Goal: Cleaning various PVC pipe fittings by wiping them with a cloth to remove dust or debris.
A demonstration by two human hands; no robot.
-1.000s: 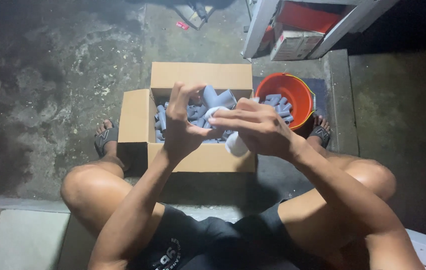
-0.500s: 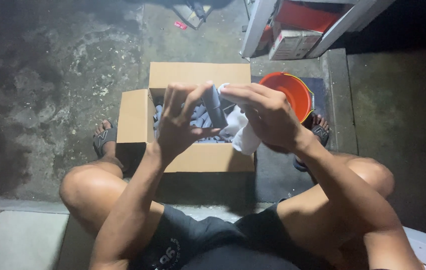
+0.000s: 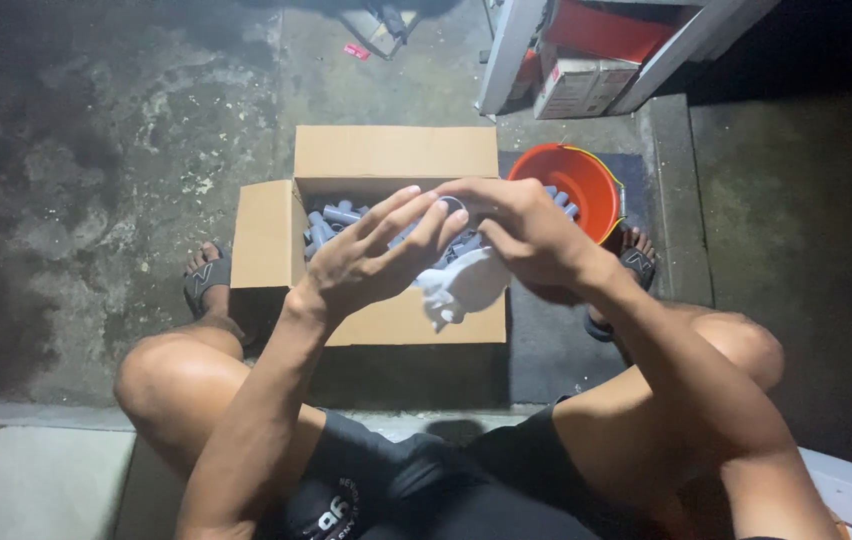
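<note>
Both hands (image 3: pixel 446 245) raised over box (image 3: pixel 276 235) w/ cloth (image 3: pixel 461 285)

Dim night scene; light from above centre; corners fall dark; slight softness

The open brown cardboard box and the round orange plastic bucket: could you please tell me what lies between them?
In the head view, nothing lies between the open brown cardboard box and the round orange plastic bucket; they stand side by side, with the right hand overlapping the gap.
</note>
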